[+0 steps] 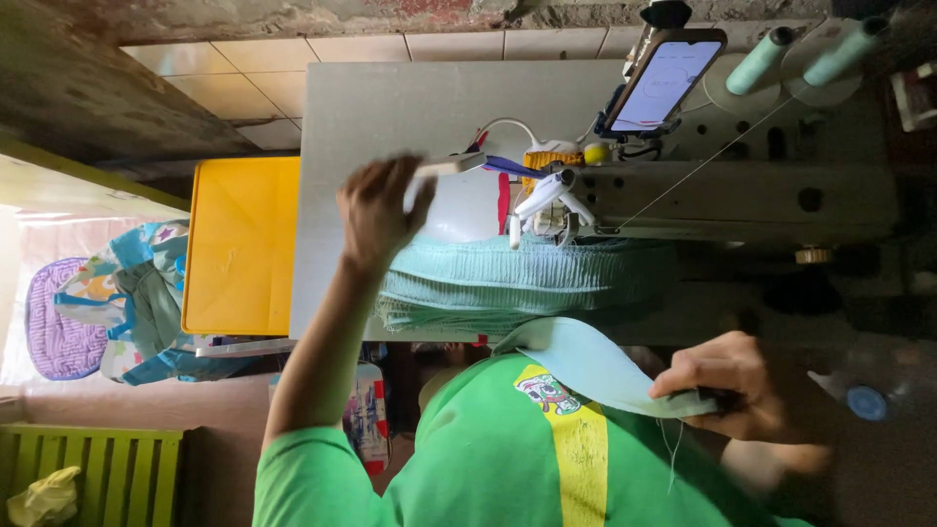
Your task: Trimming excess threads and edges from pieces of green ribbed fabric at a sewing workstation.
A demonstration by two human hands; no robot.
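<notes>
- Here, at a sewing table (390,107), a person in a green shirt (468,459) works a pale mint fabric strip (595,369), which runs in a curve from beside the folded cloth near the table's edge, across the lap, into the right hand (727,383); its long axis lies slantwise across the picture, its far end pointing toward the machine.
- The right hand is closed over the strip's near end, fingers curled tight on the cloth, with a loose thread hanging below it.
- The left hand (376,210) is raised over the table, fingers pinched on a slim pale object (444,166) that is too blurred to identify; it points toward the needle area.
- A stack of folded mint-green fabric (517,283) lies on the table just beside the sewing machine (742,195), between the left hand and the strip.
- The machine's head carries white clips and a small lamp (551,200); the needle itself cannot be made out.
- A phone (664,83) with a lit screen stands on a mount above the machine, and two mint thread cones (810,54) sit near it.
- A yellow board (244,244) adjoins the table's far side, with a patterned bag (137,293) beyond it.
</notes>
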